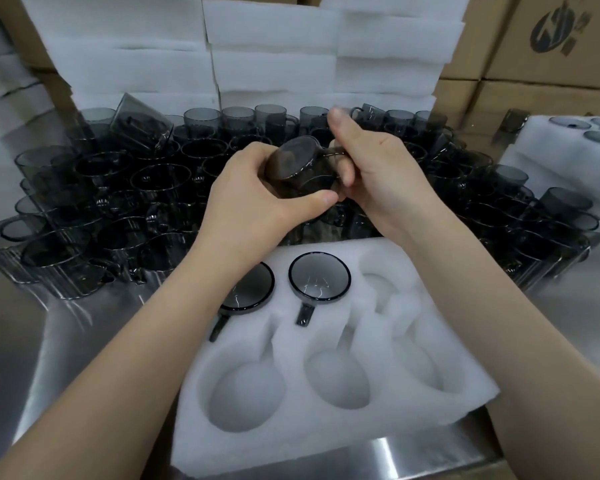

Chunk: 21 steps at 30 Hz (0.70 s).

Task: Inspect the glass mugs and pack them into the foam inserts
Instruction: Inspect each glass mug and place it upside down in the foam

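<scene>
Held mug: A smoked-glass mug (302, 171) lies tilted on its side between both hands, above the far edge of the foam insert (326, 441).
Left hand: The left hand (253, 192) wraps round the mug's body, with the thumb along the lower wall.
Right hand: The right hand (378, 171) grips the handle, forefinger lifted clear.
Packed so far: Two packed mugs (319, 277) sit mouth-up in the far row, in the left and middle pockets. The other four pockets are bare.
Stock: Dozens of loose mugs (118, 188) crowd the steel table (66, 341) behind the insert.
Handling: The glass looks rigid, smooth and likely slippery. It would probably chip if it knocked against the other mugs.
Best hold: Likely the body, with the handle used to steer it into its slot.
Insert: The soft foam should give under a gentle push.
</scene>
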Motion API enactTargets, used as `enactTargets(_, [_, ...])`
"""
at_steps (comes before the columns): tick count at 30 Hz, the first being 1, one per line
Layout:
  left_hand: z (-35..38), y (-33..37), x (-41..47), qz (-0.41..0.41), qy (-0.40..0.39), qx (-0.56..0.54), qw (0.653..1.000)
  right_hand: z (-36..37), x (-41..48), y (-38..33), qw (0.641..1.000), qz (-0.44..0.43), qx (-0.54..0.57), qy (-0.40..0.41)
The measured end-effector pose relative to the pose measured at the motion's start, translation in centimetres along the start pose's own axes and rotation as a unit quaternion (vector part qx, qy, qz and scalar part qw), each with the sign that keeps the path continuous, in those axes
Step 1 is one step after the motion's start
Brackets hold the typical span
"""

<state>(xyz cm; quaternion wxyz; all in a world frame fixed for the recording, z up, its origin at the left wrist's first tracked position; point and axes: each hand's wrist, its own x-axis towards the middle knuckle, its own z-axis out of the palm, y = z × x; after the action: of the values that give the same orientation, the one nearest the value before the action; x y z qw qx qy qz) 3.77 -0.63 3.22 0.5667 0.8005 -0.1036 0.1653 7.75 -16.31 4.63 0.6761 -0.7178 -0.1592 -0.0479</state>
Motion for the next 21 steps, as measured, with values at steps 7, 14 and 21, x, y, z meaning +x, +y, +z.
enactTargets(7, [-0.3,-0.6,0.3,0.023,-0.003,-0.167,0.986,-0.1,-0.3,-0.3,0.996,-0.030,0.082,-0.032])
enactTargets(14, [-0.2,-0.2,0.2,0.045,-0.050,-0.089,0.994,0.8,-0.9,0.0,0.992,0.007,0.024,-0.121])
enactTargets(21, [0.3,1.1,-0.8,0.108,0.036,0.038,0.993,1.5,-1.2,-0.3,0.985,-0.091,-0.138,-0.052])
